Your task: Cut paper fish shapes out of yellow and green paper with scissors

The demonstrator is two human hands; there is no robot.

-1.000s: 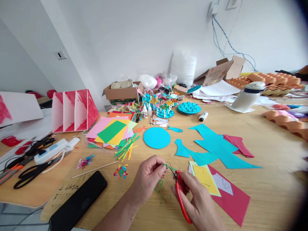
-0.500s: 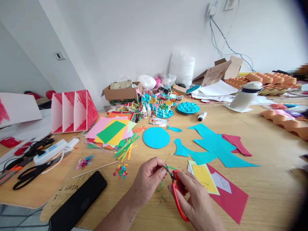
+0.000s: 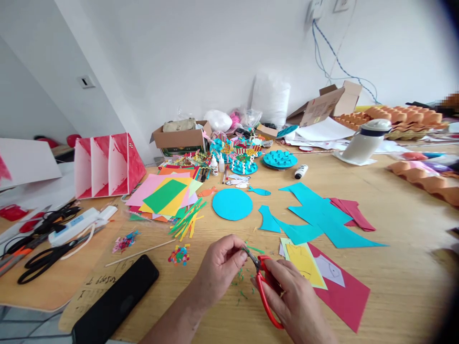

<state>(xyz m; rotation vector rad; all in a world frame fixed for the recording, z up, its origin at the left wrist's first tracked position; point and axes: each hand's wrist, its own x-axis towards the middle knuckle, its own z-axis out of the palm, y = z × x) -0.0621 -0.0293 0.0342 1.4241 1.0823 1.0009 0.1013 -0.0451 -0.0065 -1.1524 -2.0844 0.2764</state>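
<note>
My right hand (image 3: 296, 294) is wrapped round the red handles of a pair of scissors (image 3: 264, 301). Their blades point up and left, the tips reaching the fingertips of my left hand (image 3: 223, 267). Thumb and forefinger of that hand are pinched together; what is between them is too small to make out. A narrow green paper strip (image 3: 256, 250) shows just beyond the blades. Small green paper snippets (image 3: 242, 282) are scattered on the table below, between my hands. Right of the scissors lies a yellow paper with pencil outlines (image 3: 303, 263), on a red sheet (image 3: 344, 298).
A blue paper circle (image 3: 232, 204) lies ahead, with blue offcuts (image 3: 322, 215) to its right. On the left are green and yellow strips (image 3: 187, 220), coloured dots (image 3: 179, 255), a thin stick (image 3: 139, 253), a black phone-like slab (image 3: 116, 301) and black scissors (image 3: 46, 260).
The scissors and my right hand have shifted very slightly; the green strip now shows clear above the blades. My left hand keeps its pinch in nearly the same place.
</note>
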